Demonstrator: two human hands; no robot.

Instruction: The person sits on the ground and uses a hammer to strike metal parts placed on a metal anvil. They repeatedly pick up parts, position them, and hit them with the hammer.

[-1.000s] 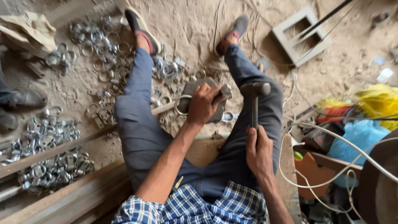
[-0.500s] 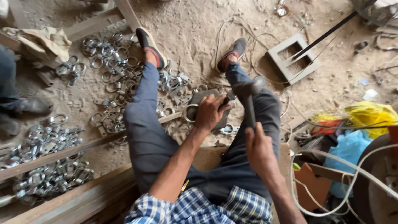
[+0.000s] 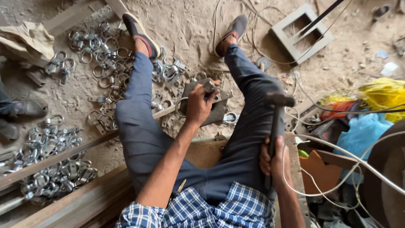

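Observation:
I sit on the dirt floor with my legs apart. My left hand (image 3: pixel 199 105) grips a small metal ring clamp (image 3: pixel 208 85) and holds it down on a dark metal plate (image 3: pixel 215 110) between my knees. My right hand (image 3: pixel 273 158) is closed around the handle of a hammer (image 3: pixel 278 101), whose head hangs raised over my right thigh, to the right of the plate. A loose ring (image 3: pixel 230 118) lies beside the plate.
Heaps of metal ring clamps (image 3: pixel 101 46) lie on the floor to the left and lower left (image 3: pixel 46 164). Steel beams (image 3: pixel 63 207) run along the lower left. A square metal frame (image 3: pixel 300 33), white cables (image 3: pixel 337 147), yellow and blue bags (image 3: pixel 371 109) crowd the right. Another person's shoe (image 3: pixel 27 107) shows at far left.
The hammer has swung from over the plate back to the right, above my right thigh. My left hand still holds the clamp on the plate.

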